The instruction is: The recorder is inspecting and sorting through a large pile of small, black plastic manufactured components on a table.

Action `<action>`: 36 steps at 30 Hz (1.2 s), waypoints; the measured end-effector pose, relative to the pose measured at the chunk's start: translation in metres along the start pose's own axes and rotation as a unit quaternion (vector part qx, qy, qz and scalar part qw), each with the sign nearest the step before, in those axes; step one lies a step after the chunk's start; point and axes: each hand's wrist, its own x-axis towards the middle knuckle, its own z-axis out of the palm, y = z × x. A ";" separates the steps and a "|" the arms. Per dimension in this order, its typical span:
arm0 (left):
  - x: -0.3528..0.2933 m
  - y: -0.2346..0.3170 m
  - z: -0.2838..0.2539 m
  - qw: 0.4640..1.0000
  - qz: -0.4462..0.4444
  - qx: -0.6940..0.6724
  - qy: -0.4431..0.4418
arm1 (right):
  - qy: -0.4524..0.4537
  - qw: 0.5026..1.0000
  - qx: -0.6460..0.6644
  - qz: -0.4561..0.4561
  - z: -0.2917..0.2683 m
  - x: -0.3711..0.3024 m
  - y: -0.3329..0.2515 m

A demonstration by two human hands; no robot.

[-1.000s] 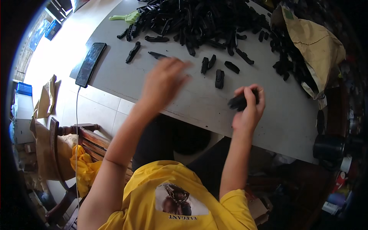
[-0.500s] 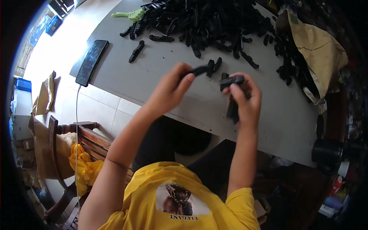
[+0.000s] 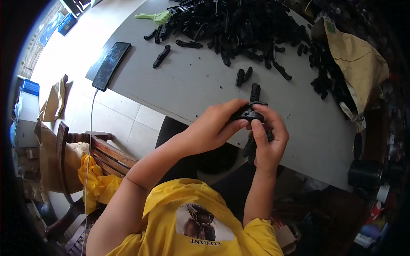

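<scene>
My left hand (image 3: 224,121) and my right hand (image 3: 270,138) meet above the near edge of the grey table. Between their fingertips they hold a small curved black plastic part (image 3: 248,115). The left fingers and thumb pinch its left side; the right thumb presses on its right end. More black pieces (image 3: 249,147) sit in the right palm, partly hidden by the fingers. Just beyond the hands, a single black part (image 3: 255,91) lies on the table, with a pair of similar parts (image 3: 243,77) behind it.
A large heap of black parts (image 3: 230,30) covers the far side of the table (image 3: 141,81). A green scoop (image 3: 160,17) rests at its left. The phone (image 3: 111,66) with a white cable lies at the left edge. A brown paper bag (image 3: 358,59) spills black parts at right.
My left hand has moved right and nearer with its black part to meet my right hand. The right hand has come lower, toward me, and both now grip together.
</scene>
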 end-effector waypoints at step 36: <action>0.011 -0.054 -0.059 0.971 -0.171 0.104 0.128 | -0.033 0.829 -0.553 -0.075 -0.004 0.048 0.036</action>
